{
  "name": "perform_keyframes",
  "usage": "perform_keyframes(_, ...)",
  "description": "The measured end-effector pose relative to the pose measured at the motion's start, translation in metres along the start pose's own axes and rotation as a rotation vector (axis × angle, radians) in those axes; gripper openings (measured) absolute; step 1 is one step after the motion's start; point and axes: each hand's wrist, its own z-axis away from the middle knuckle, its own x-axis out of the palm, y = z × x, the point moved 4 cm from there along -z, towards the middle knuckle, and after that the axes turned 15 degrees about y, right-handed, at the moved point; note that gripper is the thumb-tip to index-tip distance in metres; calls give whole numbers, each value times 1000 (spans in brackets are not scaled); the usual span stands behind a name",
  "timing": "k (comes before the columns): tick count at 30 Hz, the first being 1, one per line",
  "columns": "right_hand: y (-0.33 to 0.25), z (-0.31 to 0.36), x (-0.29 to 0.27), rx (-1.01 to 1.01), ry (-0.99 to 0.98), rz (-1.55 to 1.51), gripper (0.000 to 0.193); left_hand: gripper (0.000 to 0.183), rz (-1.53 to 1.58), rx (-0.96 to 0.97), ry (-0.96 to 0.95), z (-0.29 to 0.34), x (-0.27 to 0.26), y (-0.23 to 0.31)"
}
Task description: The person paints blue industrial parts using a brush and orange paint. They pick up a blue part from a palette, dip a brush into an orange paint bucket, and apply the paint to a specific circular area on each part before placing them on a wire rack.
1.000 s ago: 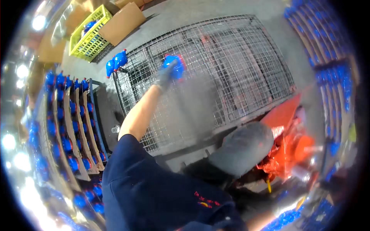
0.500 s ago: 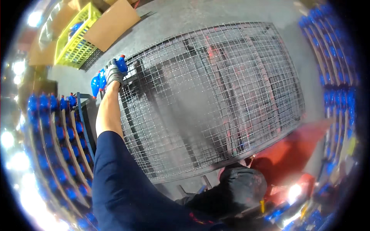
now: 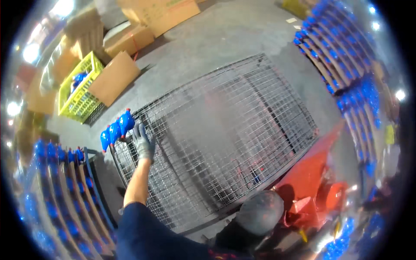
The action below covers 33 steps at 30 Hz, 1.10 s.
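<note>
glossy blue bulb-shaped pieces with red ends (image 3: 114, 131), three of them, lay side by side in the head view, left of the frame's middle, by the upper-left corner of a grey wire-mesh tabletop (image 3: 277, 102). their row slanted from lower left to upper right, while the long axis of the rightmost piece ran nearly up and down the frame, leaning only a little, with a red end at its top.

the gloved grey left hand (image 3: 144, 145) was just to the right of that piece and slightly lower in the frame. its fingers pointed up the frame, so the row lay off to their left rather than straight ahead of the tips. the fingertips came very near the rightmost piece; i could not tell whether they touched it. the grip was wide, fingers stretched out and a little apart, and nothing showed in it, though the palm was turned away from view. this was the nearer hand, at the end of a bare forearm with a navy blue fabric sleeve (image 3: 147, 232); the right hand could not be made out.

beyond the row, toward the upper left, sat a yellow slotted plastic crate (image 3: 82, 102) with a flat brown cardboard panel (image 3: 113, 79) against its right side. at the lower left rose a tall stack of blue pieces between brown cardboard layers (image 3: 71, 199), well apart from the fingers.
</note>
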Motion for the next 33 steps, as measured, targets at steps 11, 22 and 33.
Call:
perform_keyframes(11,-21,-32,-62,-399,-90,280,38,79,806,-199,-500,295,-114,210)
perform_keyframes(22,198,132,-327,90,-198,980,18,58,927,261,-62,57,-111,307)
perform_keyframes(33,311,155,-393,111,-196,1055,15,51,1203,415,-67,92,-320,599)
